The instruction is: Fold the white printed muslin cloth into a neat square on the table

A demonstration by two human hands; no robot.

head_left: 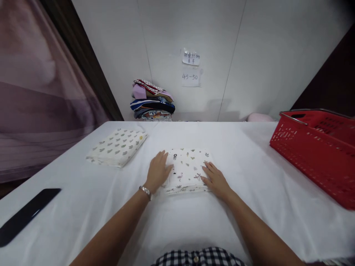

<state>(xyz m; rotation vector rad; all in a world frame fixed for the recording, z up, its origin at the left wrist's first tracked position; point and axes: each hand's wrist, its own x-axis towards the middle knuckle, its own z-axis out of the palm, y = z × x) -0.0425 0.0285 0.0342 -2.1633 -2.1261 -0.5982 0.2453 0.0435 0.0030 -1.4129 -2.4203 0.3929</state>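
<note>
A folded white cloth [188, 168] printed with small plants and a flamingo lies flat in front of me, its layered edge facing my body. My left hand [158, 170] rests on its left side, fingers stretched out and the thumb over the top. On the right side, my right hand [217, 180] lies with spread fingers touching the cloth's surface and edge. Neither hand grips anything. Farther left sits a second folded cloth [118, 147], white with grey-green cloud-like shapes.
A white-covered table [249, 162] bears everything. The red perforated basket [318, 155] with a metal handle stands at the right. A black phone-like slab [26, 214] lies near left. Folded fabrics [152, 101] are stacked beyond the far edge, by the wall with paper notes [191, 70].
</note>
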